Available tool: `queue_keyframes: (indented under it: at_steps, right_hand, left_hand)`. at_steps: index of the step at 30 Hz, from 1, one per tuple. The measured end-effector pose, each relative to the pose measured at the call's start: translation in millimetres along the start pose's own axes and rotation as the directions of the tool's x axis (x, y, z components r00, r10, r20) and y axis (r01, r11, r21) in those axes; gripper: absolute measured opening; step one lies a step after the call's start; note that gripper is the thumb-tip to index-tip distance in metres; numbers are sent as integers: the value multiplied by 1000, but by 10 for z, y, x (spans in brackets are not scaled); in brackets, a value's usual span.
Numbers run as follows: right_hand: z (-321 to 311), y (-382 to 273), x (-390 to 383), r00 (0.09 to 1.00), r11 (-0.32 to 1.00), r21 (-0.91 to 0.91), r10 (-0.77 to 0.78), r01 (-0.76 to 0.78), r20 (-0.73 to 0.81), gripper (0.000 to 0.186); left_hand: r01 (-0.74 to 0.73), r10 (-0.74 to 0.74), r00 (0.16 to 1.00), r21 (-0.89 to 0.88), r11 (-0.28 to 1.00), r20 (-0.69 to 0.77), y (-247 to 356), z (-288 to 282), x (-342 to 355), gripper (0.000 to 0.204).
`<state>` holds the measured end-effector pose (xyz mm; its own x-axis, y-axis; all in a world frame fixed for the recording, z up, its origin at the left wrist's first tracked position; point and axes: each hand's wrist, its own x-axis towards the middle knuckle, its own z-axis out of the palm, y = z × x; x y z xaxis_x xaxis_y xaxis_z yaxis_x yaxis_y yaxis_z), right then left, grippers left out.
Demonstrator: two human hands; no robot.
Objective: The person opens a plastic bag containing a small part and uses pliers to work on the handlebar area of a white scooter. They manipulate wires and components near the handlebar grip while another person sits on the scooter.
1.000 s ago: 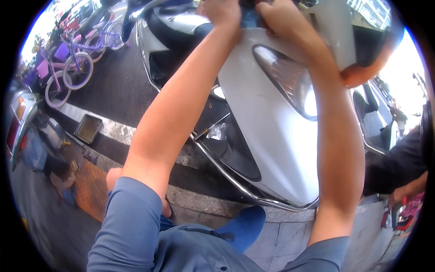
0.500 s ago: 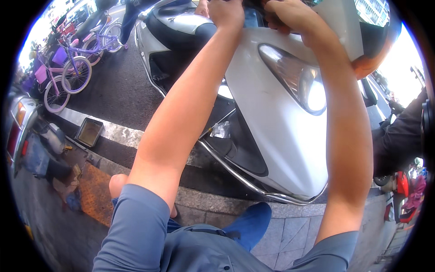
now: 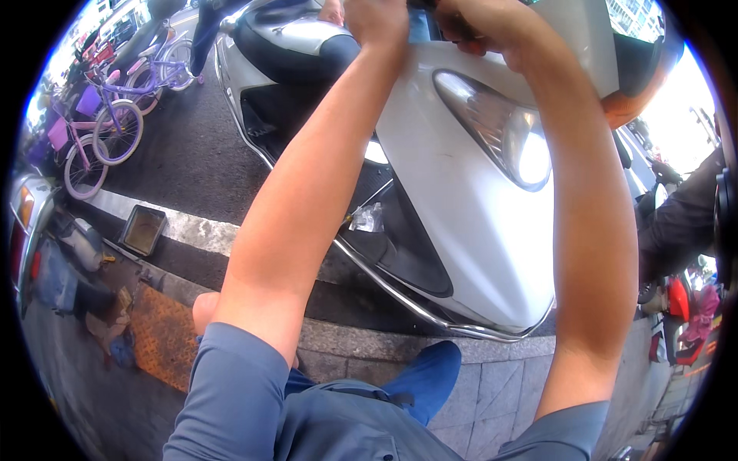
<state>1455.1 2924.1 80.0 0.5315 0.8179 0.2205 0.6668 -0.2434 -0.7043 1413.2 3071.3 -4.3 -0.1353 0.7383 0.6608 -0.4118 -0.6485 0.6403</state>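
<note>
A white scooter [image 3: 469, 230] stands nose-on in front of me, its headlight [image 3: 500, 131] facing me and a chrome guard rail [image 3: 400, 296] round its lower front. Both my arms reach up to the top of its front panel. My left hand [image 3: 377, 19] is a closed fist pressed at the panel's upper edge; what it grips is cut off by the frame. My right hand [image 3: 477, 27] curls its fingers over a dark part at the top of the panel. A small crumpled clear wrapper [image 3: 369, 219] sits in the scooter's dark lower front.
Purple bicycles [image 3: 115, 115] are parked at the upper left. A shallow rectangular tray [image 3: 142, 229] lies on the white road line, an orange mat [image 3: 157, 338] beside the stone kerb [image 3: 492, 376]. A person's dark sleeve [image 3: 680, 227] and red scooter parts [image 3: 676, 300] crowd the right.
Both hands stay at the top of the scooter's front. The view has shifted, so the headlight and white panel now sit further right and lower.
</note>
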Motion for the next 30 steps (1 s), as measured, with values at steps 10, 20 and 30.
queue_keyframes:
  at_steps: [10,20,30]
  right_hand:
    - [50,24,27,999,998,48,-28,28,17,43]
    - [75,83,-1,993,994,25,-101,102,-55,47]
    - [76,48,28,995,998,-2,-63,63,-80,38]
  left_hand:
    - [-4,4,1000,-91,996,0,-44,24,9,23]
    - [307,-298,952,-198,931,75,21,68,102,23]
    - [109,-107,990,20,994,-94,-57,146,94,21]
